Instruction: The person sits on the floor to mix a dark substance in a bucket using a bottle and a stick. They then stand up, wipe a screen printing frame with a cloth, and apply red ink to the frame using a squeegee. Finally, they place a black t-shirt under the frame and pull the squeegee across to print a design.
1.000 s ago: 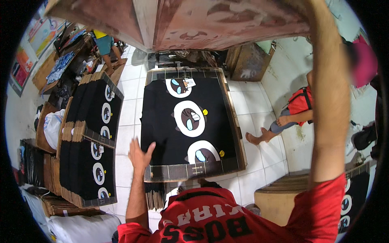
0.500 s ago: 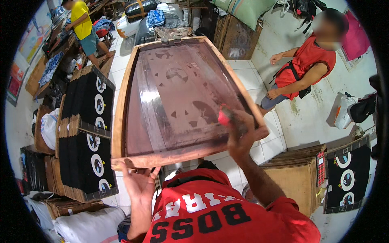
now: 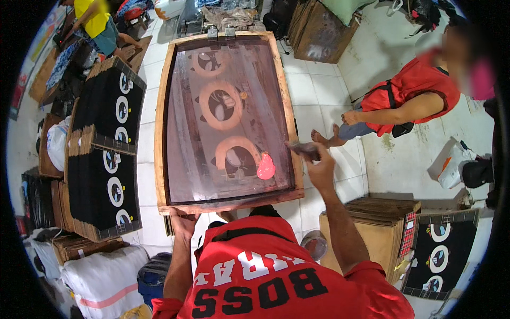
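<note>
A wooden-framed printing screen (image 3: 297, 159) lies in front of me, its translucent mesh showing orange ring-shaped figures. On the mesh near its lower right sits a blob of bright pink ink (image 3: 266, 167). My left hand (image 3: 183, 224) grips the near edge of the screen by its left corner; part of its fingers is hidden under the wood. Just past the screen's right side, my right hand (image 3: 322, 169) is closed on a dark, flat ink scraper (image 3: 304, 149).
Stacked boards bearing black printed cloth (image 3: 106, 175) stand at the left. More boards (image 3: 366, 234) lean at the lower right beside a round tub (image 3: 314, 244). A co-worker in red (image 3: 404, 103) stands at the right; another in yellow (image 3: 94, 21) is far left.
The raised screen has come down and flatter, so the rings show through the mesh. Pink ink has passed from the scraper onto the mesh. My right hand has moved slightly right, off the screen.
</note>
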`<state>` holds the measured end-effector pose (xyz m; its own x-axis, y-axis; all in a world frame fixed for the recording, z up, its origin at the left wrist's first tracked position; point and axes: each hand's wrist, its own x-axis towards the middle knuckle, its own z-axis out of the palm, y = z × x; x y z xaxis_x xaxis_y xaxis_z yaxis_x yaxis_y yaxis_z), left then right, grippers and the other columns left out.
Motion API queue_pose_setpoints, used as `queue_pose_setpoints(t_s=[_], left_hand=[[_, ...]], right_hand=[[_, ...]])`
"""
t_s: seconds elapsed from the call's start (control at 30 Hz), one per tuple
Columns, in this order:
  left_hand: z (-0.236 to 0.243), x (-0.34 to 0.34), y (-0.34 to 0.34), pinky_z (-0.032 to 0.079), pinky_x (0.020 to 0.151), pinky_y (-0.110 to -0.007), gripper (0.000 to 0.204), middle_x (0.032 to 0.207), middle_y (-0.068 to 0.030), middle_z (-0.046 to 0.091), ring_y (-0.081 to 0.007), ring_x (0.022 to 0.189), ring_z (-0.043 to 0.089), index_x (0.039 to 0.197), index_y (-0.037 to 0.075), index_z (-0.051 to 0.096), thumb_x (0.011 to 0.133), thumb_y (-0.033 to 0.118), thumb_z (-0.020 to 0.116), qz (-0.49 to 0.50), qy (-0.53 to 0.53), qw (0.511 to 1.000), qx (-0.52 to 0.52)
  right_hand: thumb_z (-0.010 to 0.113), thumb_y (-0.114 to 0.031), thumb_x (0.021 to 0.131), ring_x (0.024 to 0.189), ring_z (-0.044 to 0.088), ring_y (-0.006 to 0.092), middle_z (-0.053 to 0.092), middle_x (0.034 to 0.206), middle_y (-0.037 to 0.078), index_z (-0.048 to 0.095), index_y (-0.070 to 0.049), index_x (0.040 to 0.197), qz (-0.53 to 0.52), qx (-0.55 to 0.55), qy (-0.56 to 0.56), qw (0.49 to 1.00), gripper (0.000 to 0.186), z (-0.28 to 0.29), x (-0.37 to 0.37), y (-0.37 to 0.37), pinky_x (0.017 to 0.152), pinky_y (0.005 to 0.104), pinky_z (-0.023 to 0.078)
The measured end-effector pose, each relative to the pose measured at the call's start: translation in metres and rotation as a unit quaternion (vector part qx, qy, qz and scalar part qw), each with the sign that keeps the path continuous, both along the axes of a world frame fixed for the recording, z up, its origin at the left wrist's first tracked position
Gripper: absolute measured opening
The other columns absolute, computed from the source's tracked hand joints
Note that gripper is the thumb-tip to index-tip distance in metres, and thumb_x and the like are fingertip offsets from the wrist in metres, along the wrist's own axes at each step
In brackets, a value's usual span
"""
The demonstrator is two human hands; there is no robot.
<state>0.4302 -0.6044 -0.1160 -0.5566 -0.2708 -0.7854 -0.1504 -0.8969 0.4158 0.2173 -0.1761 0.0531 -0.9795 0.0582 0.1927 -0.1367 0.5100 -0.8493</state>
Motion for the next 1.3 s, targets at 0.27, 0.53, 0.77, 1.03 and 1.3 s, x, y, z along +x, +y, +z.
queue_pose_setpoints(t_s=[0.27, 0.53, 0.77, 1.03, 1.3], left_hand=[[-0.02, 0.005, 0.041, 0.048, 0.101, -0.058, 0.05, 0.115, -0.009, 0.057, -0.0314, 0.109, 0.057, 0.118, 0.011, 0.059, 0.102, 0.059, 0.06, -0.011, -0.09, 0.99, -0.112], [-0.028, 0.003, 0.081, 0.052, 0.098, -0.058, 0.05, 0.12, -0.0089, 0.059, -0.0305, 0.112, 0.06, 0.134, 0.013, 0.048, 0.102, 0.047, 0.066, -0.03, -0.108, 0.979, -0.173], [-0.022, 0.002, 0.076, 0.056, 0.09, -0.054, 0.036, 0.087, -0.003, 0.056, -0.0218, 0.086, 0.059, 0.097, 0.014, 0.054, 0.103, 0.048, 0.064, -0.09, -0.097, 0.974, -0.183], [-0.023, 0.006, 0.071, 0.058, 0.088, -0.05, 0.053, 0.101, -0.008, 0.056, -0.0224, 0.093, 0.059, 0.128, 0.01, 0.04, 0.102, 0.046, 0.068, -0.121, -0.099, 0.969, -0.188], [-0.006, -0.002, 0.078, 0.055, 0.092, -0.052, 0.043, 0.101, -0.0062, 0.055, -0.027, 0.1, 0.059, 0.113, 0.014, 0.049, 0.102, 0.052, 0.065, -0.125, -0.111, 0.963, -0.21]], right_hand=[[0.078, -0.003, 0.078, 0.1, 0.064, 0.0422, 0.068, 0.1, 0.018, 0.07, -0.003, 0.113, 0.195, 0.134, 0.005, 0.972, 0.035, -0.067, -0.03, -0.024, 0.087, 0.0481, 0.052], [0.069, -0.007, 0.083, 0.102, 0.065, 0.0278, 0.073, 0.105, 0.009, 0.071, -0.01, 0.111, 0.309, 0.314, 0.063, 0.896, 0.029, -0.081, -0.037, -0.046, 0.093, 0.0432, 0.045], [0.067, -0.006, 0.083, 0.102, 0.065, 0.0259, 0.072, 0.105, 0.006, 0.07, -0.011, 0.113, 0.278, 0.347, 0.055, 0.894, 0.03, -0.075, -0.033, -0.05, 0.094, 0.0422, 0.044], [0.069, -0.005, 0.079, 0.102, 0.063, 0.0254, 0.069, 0.101, 0.004, 0.07, -0.013, 0.113, 0.246, 0.315, 0.04, 0.916, 0.035, -0.082, -0.026, -0.047, 0.094, 0.0422, 0.044], [0.069, -0.005, 0.076, 0.1, 0.062, 0.0251, 0.067, 0.098, 0.003, 0.07, -0.014, 0.111, 0.225, 0.329, 0.094, 0.912, 0.036, -0.098, -0.029, -0.054, 0.09, 0.0426, 0.044]])
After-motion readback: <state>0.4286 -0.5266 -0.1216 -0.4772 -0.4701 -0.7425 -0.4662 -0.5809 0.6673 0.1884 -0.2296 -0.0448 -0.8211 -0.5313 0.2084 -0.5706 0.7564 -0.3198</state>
